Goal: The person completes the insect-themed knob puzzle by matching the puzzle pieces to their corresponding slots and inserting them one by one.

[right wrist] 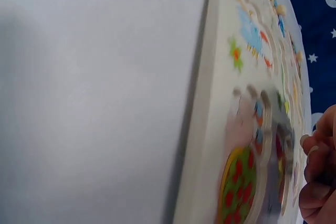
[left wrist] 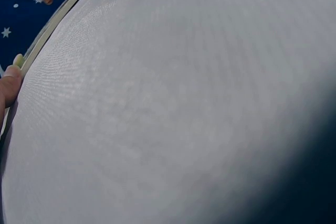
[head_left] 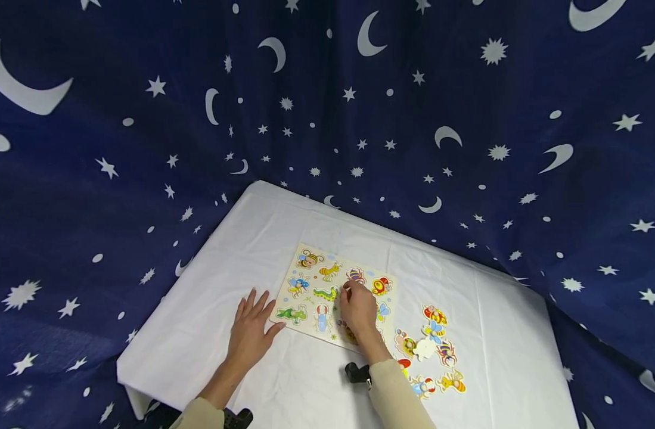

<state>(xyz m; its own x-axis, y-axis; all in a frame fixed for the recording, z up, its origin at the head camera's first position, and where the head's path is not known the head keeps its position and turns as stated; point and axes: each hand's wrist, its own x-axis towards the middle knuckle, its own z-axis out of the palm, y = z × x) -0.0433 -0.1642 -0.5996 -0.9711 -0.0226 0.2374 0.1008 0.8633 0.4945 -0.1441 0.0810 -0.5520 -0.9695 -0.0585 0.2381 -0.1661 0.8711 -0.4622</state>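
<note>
A pale wooden puzzle board [head_left: 322,335] with insect pictures lies on the white-covered table. My left hand [head_left: 250,328] rests palm down at its near left corner, fingers spread, thumb by the edge; its thumb tip [left wrist: 11,73] shows at the board's side in the left wrist view. My right hand [head_left: 361,307] is over the board's middle, fingers curled together. Its fingertips are near the green caterpillar [head_left: 325,294] and below the spider picture [head_left: 355,274]. In the right wrist view, its curled fingers [right wrist: 317,166] are above the board; I cannot tell whether they pinch anything.
Right of the board lie several loose pieces: a ladybug [head_left: 434,314], a spider [head_left: 447,353], a yellow insect [head_left: 452,381], a blue beetle [head_left: 424,387] and a blank-side-up piece [head_left: 425,350]. A dark curtain [head_left: 327,107] with moons and stars hangs around the table [head_left: 198,333].
</note>
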